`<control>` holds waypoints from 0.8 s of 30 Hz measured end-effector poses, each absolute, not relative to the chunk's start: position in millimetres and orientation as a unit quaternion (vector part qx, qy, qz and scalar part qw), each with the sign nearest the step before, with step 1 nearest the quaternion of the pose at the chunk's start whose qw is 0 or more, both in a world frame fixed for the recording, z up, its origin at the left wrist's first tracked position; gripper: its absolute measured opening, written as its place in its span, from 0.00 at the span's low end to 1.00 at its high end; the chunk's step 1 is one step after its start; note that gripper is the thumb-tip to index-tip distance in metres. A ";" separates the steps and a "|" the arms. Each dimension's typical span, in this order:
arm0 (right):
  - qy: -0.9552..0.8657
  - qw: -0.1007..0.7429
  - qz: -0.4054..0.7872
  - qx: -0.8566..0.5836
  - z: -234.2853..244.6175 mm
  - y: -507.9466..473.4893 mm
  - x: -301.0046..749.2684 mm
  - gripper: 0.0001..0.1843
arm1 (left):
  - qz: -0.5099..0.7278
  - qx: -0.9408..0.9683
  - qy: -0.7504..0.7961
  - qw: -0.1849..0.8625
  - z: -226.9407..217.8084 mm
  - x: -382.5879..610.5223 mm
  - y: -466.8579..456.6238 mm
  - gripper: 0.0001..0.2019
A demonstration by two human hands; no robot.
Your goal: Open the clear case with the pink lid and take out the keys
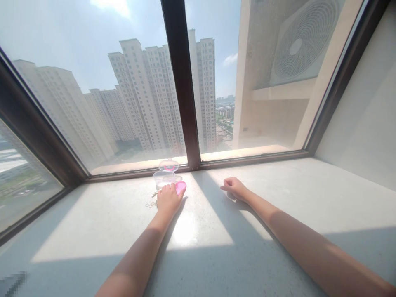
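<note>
Both curled: left hand [168,199] touches pink lid [181,187]; right hand [235,189] fisted, contents unclear.

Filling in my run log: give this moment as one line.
left hand: on pink lid, beside clear box | right hand: curled on sill

A pale speckled worktop [278,194] is striped with bright sunlight and grey shadow. At twelve o'clock from the left hand [168,199] sits a clear container [163,178]; at one o'clock, a bright pink lid [181,187]. The window frame [182,82] is dark brown.
</note>
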State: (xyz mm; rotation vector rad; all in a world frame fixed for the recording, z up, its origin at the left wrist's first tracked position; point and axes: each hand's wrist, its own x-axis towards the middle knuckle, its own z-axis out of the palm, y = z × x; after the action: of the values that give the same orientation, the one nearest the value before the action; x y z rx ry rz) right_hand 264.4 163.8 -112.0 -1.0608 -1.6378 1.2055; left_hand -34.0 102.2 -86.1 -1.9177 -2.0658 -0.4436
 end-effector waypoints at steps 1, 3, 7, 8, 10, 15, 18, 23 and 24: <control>-0.643 0.412 0.493 -0.418 -111.3 165.2 264.8 0.21 | -0.155 -0.668 -0.715 0.139 -86.4 -33.8 103.6 0.21; -0.625 0.410 0.524 -0.408 -109.5 168.8 266.6 0.22 | -0.159 -0.672 -0.712 0.129 -86.8 -32.9 105.9 0.20; -0.584 0.403 0.590 -0.386 -105.2 178.3 274.4 0.23 | -0.176 -0.681 -0.703 0.107 -85.3 -29.0 108.7 0.18; -0.574 0.404 0.602 -0.380 -104.4 180.5 277.1 0.23 | -0.183 -0.685 -0.698 0.101 -84.5 -26.9 108.9 0.18; -0.553 0.417 0.620 -0.369 -103.1 183.8 282.9 0.23 | -0.199 -0.696 -0.685 0.083 -83.3 -20.1 109.0 0.17; -0.508 0.472 0.632 -0.347 -103.9 187.2 291.1 0.23 | -0.246 -0.738 -0.629 -0.015 -85.0 12.9 110.1 0.10; -0.491 0.492 0.630 -0.345 -107.3 188.6 289.8 0.23 | -0.268 -0.751 -0.593 -0.112 -88.9 34.7 116.8 0.10; -0.476 0.518 0.614 -0.357 -112.7 189.5 286.7 0.27 | -0.313 -0.720 -0.543 -0.298 -97.0 53.3 137.5 0.14; -0.474 0.522 0.610 -0.361 -113.3 189.3 286.3 0.27 | -0.328 -0.701 -0.540 -0.331 -98.7 54.1 141.3 0.13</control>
State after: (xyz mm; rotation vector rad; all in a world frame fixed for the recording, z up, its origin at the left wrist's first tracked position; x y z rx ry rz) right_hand 286.3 189.3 -113.3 -0.8661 -1.1358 1.4621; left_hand 54.1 141.3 -98.7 -2.8343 -2.1843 -1.3289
